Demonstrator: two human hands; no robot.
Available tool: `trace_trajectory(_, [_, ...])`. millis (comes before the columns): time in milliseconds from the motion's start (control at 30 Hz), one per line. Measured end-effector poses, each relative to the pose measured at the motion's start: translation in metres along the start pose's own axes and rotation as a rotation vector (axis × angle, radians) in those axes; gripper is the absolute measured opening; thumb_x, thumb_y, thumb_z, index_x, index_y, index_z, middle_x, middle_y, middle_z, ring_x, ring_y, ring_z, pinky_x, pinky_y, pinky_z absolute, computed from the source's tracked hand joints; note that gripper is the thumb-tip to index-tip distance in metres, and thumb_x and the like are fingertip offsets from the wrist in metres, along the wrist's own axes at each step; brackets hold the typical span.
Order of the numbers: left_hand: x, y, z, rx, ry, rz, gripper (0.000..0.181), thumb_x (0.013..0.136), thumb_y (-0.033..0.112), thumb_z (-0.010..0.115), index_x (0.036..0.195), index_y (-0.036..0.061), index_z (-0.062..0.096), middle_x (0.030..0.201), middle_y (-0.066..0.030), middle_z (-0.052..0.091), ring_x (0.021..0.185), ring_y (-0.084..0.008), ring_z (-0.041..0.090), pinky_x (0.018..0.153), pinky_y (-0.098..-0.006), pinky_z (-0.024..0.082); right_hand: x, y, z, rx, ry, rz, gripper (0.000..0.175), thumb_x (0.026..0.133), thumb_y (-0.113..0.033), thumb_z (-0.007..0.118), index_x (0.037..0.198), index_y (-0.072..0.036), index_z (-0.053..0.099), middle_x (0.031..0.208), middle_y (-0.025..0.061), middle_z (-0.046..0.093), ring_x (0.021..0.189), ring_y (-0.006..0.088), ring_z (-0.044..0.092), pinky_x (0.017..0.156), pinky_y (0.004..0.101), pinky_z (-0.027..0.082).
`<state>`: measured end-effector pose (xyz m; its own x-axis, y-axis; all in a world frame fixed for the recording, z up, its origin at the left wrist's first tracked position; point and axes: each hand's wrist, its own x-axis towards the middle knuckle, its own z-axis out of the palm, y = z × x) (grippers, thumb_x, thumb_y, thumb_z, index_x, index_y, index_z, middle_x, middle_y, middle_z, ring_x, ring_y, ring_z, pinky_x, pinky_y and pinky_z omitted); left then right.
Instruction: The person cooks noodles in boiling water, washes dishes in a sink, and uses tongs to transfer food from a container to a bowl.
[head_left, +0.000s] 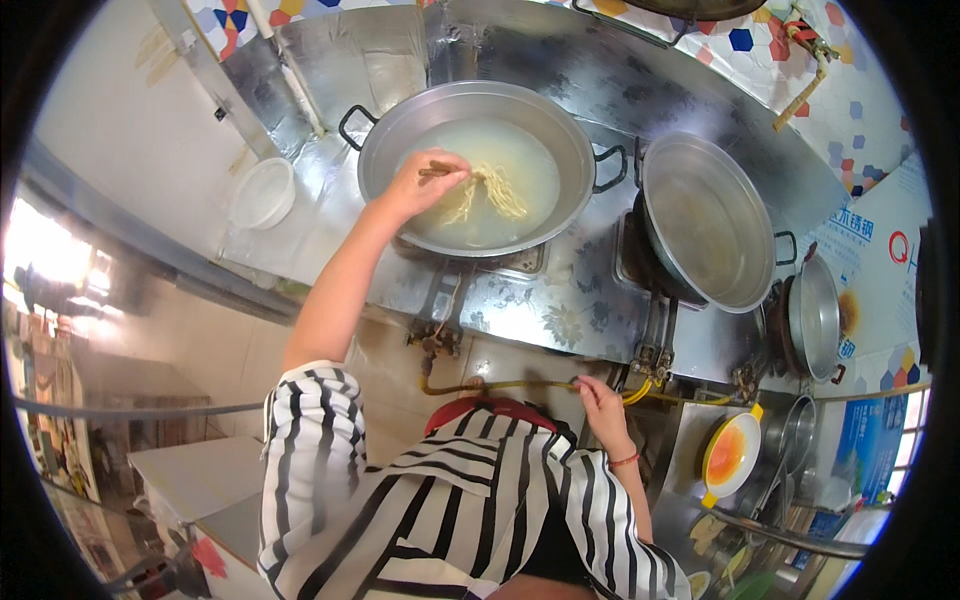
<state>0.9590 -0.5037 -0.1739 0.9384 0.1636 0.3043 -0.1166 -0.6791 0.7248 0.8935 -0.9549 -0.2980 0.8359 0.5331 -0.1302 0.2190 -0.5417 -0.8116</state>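
Observation:
My left hand (431, 184) grips brown chopsticks (442, 169) over a large metal pot (379, 176) on the left of the stove. Pale noodles (501, 193) hang from their far end into cloudy liquid (536, 161), partly spread on its surface. My fingers hide part of the chopsticks. Lower right of that pot, in front of the stove's edge, is my right hand (604, 411), with loosely bent fingers and nothing visible in them. Its fingertips overlap a yellowish hose (517, 385) in the view; whether they touch it, I cannot tell.
A second large pot (709, 217) with liquid stands right of the first, and a smaller metal pan (819, 319) farther right. A translucent plastic bowl (262, 193) sits at the left. Gas valves (652, 364) line the stove's front. A yellow-rimmed dish (731, 455) is at lower right.

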Motion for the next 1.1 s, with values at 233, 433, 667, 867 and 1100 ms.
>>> trace_trajectory(233, [0.034,-0.045,-0.010,-0.173,0.198,-0.042,0.017,0.080,0.014,0.063,0.091,0.0025,0.068,0.083,-0.0092,0.066,0.078,-0.0154,0.061,0.072,-0.0269,0.047,-0.019,-0.015,0.017,0.080,0.082,0.089,0.024,0.090,-0.017,0.052,0.108,-0.002,0.060,0.094,0.0158,0.066,0.085,0.0240,0.065,0.073,0.0305,0.049])
trace_trajectory(433, [0.028,-0.033,-0.040,-0.147,0.405,-0.105,0.019,0.077,0.014,0.062,0.088,-0.0001,0.067,0.077,-0.0089,0.067,0.072,-0.0163,0.061,0.068,-0.0269,0.046,-0.025,-0.015,0.014,0.060,0.080,0.137,0.026,0.091,-0.019,0.052,0.108,-0.001,0.059,0.095,0.0162,0.066,0.087,0.0265,0.065,0.074,0.0322,0.049])
trace_trajectory(667, [-0.012,0.004,-0.041,-0.148,0.195,-0.296,0.012,0.078,0.010,0.062,0.081,-0.0009,0.065,0.066,-0.0039,0.059,0.058,-0.0131,0.054,0.055,-0.0262,0.043,-0.017,0.010,0.015,0.004,0.027,0.019,0.026,0.092,-0.016,0.052,0.109,0.001,0.058,0.091,0.0115,0.067,0.082,0.0163,0.064,0.072,0.0266,0.049])
trace_trajectory(867, [-0.067,0.061,-0.018,-0.259,0.151,-0.394,0.015,0.078,0.011,0.064,0.085,-0.0018,0.065,0.071,-0.0056,0.060,0.062,-0.0135,0.056,0.059,-0.0259,0.047,-0.016,0.026,0.016,0.117,-0.046,0.019,0.026,0.091,-0.018,0.052,0.110,-0.001,0.059,0.092,0.0107,0.067,0.081,0.0159,0.064,0.071,0.0261,0.048])
trace_trajectory(1100, [-0.086,0.093,-0.010,-0.555,0.155,-0.378,0.022,0.085,0.017,0.062,0.092,-0.0029,0.064,0.087,-0.0082,0.062,0.080,-0.0180,0.062,0.071,-0.0303,0.054,-0.011,0.032,0.003,0.096,-0.078,0.005,0.025,0.092,-0.018,0.051,0.108,-0.001,0.059,0.091,0.0110,0.067,0.080,0.0160,0.064,0.071,0.0262,0.049])
